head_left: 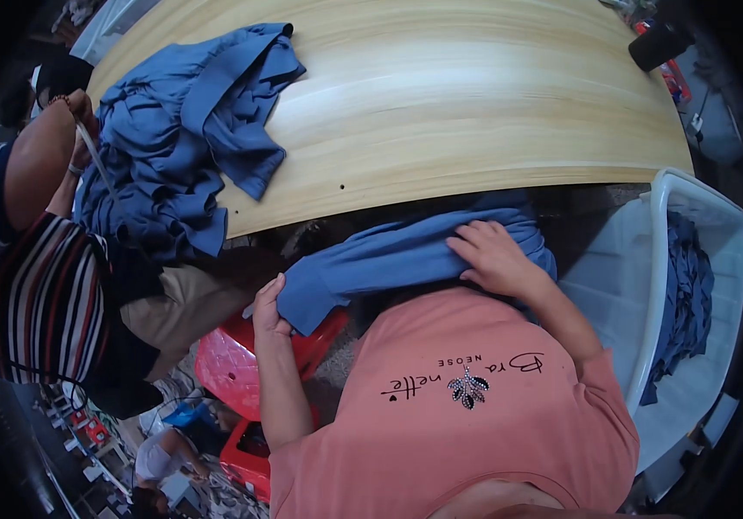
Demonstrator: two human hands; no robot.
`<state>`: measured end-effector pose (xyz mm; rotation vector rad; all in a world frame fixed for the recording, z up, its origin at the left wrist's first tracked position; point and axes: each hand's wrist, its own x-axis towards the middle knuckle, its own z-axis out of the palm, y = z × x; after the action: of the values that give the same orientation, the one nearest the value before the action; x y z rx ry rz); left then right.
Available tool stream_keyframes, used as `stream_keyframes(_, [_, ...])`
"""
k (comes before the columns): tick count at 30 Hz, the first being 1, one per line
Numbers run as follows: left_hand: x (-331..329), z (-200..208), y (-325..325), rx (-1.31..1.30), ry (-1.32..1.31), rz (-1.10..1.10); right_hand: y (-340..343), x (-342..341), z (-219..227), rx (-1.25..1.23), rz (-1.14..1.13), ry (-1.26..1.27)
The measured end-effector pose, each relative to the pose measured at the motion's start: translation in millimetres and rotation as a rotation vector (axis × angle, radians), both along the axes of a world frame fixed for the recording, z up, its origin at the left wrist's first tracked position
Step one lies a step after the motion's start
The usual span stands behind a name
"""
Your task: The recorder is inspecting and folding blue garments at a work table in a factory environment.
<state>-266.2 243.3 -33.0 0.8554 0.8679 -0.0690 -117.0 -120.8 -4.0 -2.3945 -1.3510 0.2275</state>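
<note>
Running rightward, a blue garment (380, 258) is pinched by the left hand (269, 308) and pressed beneath the loosely open right hand (496, 258), seemingly for tautness.

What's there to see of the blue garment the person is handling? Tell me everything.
The blue garment looks like soft, plain cloth, stretched sideways near the wood-grain table. The left hand grips its flatter, band-like left end; the right hand lies on its creased, bunched right part. Its full shape is hidden.
</note>
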Motion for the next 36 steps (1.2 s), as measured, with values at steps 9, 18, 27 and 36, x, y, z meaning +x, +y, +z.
stream_keyframes(9, [19.5,-66.2,-4.2,0.576,0.25,0.119,-8.4,32.2,-60.7,0.306,-0.414,0.979])
stream_keyframes(18, [60.1,-49.6,-117.9,1.318,-0.543,-0.535,16.2,33.0,-83.9,0.041,-0.643,0.267])
stream_keyframes(27, [88.8,-81.1,-127.2,1.693,-0.301,-0.884,50.3,16.6,-75.0,0.077,-0.02,-0.174])
stream_keyframes(36, [63.8,-53.9,-117.8,1.304,-0.394,-1.013,54.7,21.6,-99.7,-0.174,-0.164,0.097])
